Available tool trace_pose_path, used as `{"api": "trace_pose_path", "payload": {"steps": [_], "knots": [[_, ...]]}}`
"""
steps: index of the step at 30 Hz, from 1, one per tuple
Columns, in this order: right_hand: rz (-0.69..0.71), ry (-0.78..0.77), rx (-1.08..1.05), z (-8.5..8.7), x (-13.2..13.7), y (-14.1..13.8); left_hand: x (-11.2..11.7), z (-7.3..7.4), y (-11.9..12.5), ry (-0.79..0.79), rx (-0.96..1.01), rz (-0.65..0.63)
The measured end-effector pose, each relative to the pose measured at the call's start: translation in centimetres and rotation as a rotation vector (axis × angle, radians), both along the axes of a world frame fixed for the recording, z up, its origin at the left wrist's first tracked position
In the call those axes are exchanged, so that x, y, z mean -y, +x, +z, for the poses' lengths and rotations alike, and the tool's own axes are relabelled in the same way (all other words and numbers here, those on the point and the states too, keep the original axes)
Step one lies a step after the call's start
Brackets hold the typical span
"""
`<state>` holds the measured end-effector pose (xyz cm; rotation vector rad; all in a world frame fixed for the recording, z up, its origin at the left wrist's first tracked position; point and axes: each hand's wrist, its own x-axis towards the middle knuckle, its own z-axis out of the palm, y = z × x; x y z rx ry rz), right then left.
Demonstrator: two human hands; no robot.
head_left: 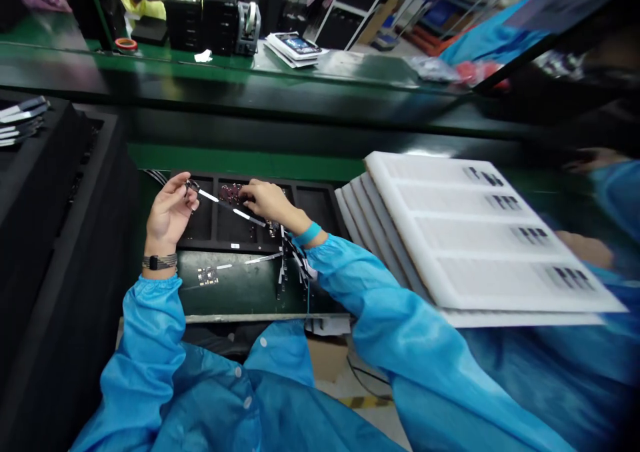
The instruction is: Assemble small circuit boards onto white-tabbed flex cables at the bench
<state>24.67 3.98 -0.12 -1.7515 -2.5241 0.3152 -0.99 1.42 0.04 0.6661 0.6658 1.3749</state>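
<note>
My left hand (169, 213) pinches the end of a thin flex cable strip (225, 206) with white sections, held over a black compartment tray (320, 205). My right hand (269, 201) is closed with its fingers down in the tray's middle compartment, on small reddish circuit parts (231, 191); what it grips is hidden. Both arms wear blue sleeves. A dark band sits on my left wrist and a blue strap on my right.
More flex strips (293, 262) and a small board (207, 276) lie on the green bench below the tray. A stack of white foam trays (480, 239) lies to the right. Black foam blocks (55, 239) stand left. Other people work beyond the conveyor.
</note>
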Motion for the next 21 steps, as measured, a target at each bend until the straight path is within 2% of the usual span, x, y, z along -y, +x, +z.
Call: {"api": "trace_pose_path", "payload": {"steps": [3, 7, 11, 17, 21], "knots": [[0.035, -0.025, 0.170, -0.3, -0.7, -1.0, -0.2, -0.2, -0.1, -0.033, 0.017, 0.002], [0.101, -0.008, 0.246, -0.5, 0.1, -1.2, -0.3, -0.5, -0.3, -0.058, 0.033, 0.003], [0.100, -0.006, 0.185, -0.8, 0.3, -1.1, -0.4, -0.8, -0.4, -0.050, 0.049, 0.009], [0.082, -0.050, 0.129, -1.0, -1.1, -1.0, -0.6, -1.1, -0.4, -0.025, 0.102, -0.008], [0.087, -0.051, 0.106, -0.8, -1.3, -1.0, -0.5, -0.9, -0.3, -0.029, 0.046, 0.011]]}}
